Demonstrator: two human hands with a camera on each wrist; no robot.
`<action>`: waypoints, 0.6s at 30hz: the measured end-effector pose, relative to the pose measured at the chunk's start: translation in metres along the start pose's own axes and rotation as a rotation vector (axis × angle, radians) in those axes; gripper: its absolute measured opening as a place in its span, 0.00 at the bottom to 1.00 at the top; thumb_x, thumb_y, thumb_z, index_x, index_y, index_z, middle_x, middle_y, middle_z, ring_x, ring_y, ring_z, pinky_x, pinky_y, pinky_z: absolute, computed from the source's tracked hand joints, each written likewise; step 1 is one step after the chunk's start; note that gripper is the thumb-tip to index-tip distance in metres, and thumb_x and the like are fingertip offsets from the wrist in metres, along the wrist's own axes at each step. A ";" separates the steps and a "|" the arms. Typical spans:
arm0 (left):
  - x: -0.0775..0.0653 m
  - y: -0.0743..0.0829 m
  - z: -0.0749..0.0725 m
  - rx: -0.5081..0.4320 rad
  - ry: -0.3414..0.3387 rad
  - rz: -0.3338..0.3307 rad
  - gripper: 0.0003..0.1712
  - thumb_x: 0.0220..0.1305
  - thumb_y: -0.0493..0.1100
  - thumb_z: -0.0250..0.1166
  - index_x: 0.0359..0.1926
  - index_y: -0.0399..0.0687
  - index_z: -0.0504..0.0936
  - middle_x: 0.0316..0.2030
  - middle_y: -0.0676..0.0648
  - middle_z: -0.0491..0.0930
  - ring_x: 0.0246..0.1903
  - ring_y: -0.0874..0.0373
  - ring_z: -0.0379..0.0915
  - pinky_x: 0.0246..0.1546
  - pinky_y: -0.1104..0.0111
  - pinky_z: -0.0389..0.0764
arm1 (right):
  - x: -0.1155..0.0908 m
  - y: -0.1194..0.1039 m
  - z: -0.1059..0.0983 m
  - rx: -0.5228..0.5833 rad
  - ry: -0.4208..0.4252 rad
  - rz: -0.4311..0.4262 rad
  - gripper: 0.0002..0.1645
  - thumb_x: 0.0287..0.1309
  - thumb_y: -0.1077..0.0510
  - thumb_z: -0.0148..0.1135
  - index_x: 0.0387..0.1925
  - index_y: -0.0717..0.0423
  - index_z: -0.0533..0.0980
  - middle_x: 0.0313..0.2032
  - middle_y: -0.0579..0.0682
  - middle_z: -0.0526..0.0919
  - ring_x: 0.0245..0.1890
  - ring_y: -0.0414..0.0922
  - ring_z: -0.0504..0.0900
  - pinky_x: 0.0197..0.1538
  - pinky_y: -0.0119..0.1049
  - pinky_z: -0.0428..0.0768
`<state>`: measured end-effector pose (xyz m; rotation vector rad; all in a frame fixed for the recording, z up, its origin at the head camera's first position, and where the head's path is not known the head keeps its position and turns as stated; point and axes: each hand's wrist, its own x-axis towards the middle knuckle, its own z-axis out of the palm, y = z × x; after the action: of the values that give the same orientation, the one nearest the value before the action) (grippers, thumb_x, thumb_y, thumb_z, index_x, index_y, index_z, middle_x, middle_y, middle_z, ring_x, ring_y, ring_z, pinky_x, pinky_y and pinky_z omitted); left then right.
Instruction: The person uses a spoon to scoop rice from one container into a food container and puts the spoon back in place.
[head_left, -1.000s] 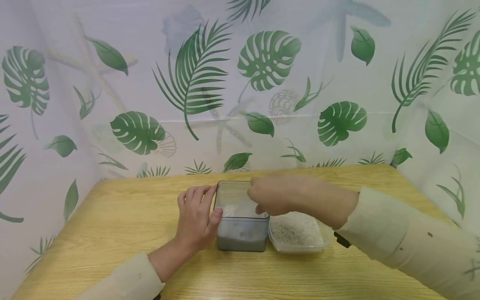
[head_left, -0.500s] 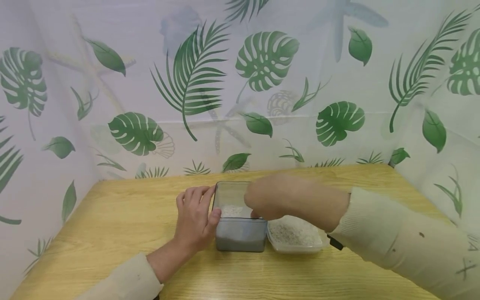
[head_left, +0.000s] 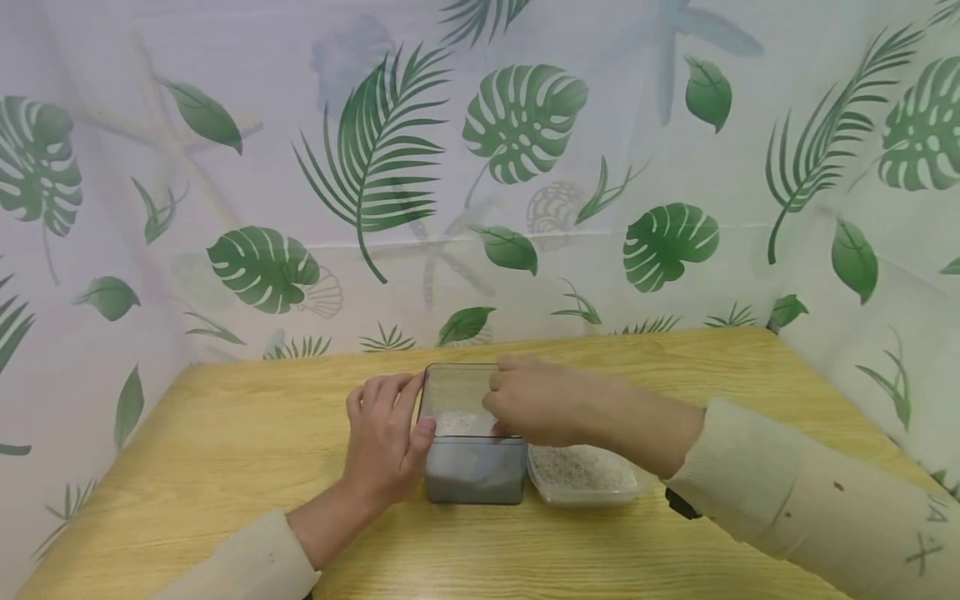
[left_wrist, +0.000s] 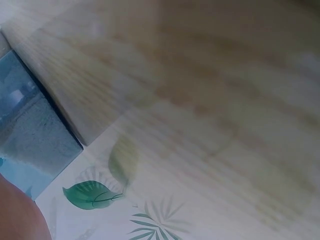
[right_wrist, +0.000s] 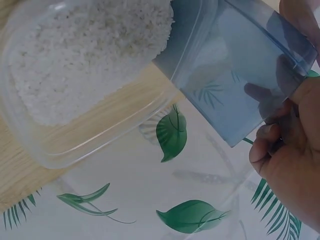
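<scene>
A bluish see-through plastic box stands on the table with whitish grains inside. My left hand holds its left side, thumb by the front rim and fingers towards the back corner. My right hand is over the box's right rim, its fingers curled. In the right wrist view a slim dark thing shows between those fingers; most of it is hidden, so its kind is unclear. Just right of the box sits a clear plastic tub of white rice, partly covered by my right forearm.
Both containers stand on a wood-grain table, close beside each other. A white cloth backdrop with green leaf prints rises behind the table and along its sides.
My right hand has made small moves over the box and is now a little higher than half a second ago. The left hand keeps its hold. The head view has shifted slightly right.
</scene>
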<state>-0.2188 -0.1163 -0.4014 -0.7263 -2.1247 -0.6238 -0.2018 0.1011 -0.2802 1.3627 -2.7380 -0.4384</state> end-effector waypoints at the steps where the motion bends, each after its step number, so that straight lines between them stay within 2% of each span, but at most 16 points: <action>1: 0.000 0.000 0.000 0.001 0.001 -0.001 0.44 0.76 0.64 0.30 0.58 0.32 0.78 0.49 0.36 0.78 0.51 0.43 0.67 0.53 0.44 0.57 | 0.001 0.000 0.001 0.008 0.006 0.004 0.14 0.67 0.48 0.62 0.35 0.55 0.81 0.30 0.44 0.80 0.33 0.43 0.68 0.41 0.36 0.71; 11: 0.001 0.001 -0.001 0.013 -0.008 0.000 0.48 0.75 0.66 0.26 0.58 0.32 0.78 0.50 0.36 0.78 0.51 0.43 0.67 0.53 0.44 0.57 | 0.005 0.000 0.006 0.083 0.034 0.054 0.16 0.65 0.46 0.62 0.38 0.55 0.82 0.30 0.43 0.80 0.33 0.43 0.65 0.40 0.35 0.67; 18: 0.000 0.000 0.000 0.011 0.000 0.005 0.48 0.75 0.66 0.27 0.57 0.32 0.79 0.49 0.36 0.78 0.51 0.43 0.67 0.53 0.44 0.56 | 0.005 -0.001 0.009 0.156 0.086 0.077 0.16 0.65 0.46 0.61 0.39 0.55 0.81 0.31 0.43 0.79 0.33 0.43 0.65 0.40 0.35 0.65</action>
<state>-0.2185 -0.1163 -0.4013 -0.7256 -2.1243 -0.6093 -0.2060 0.0990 -0.2898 1.2694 -2.7919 -0.1608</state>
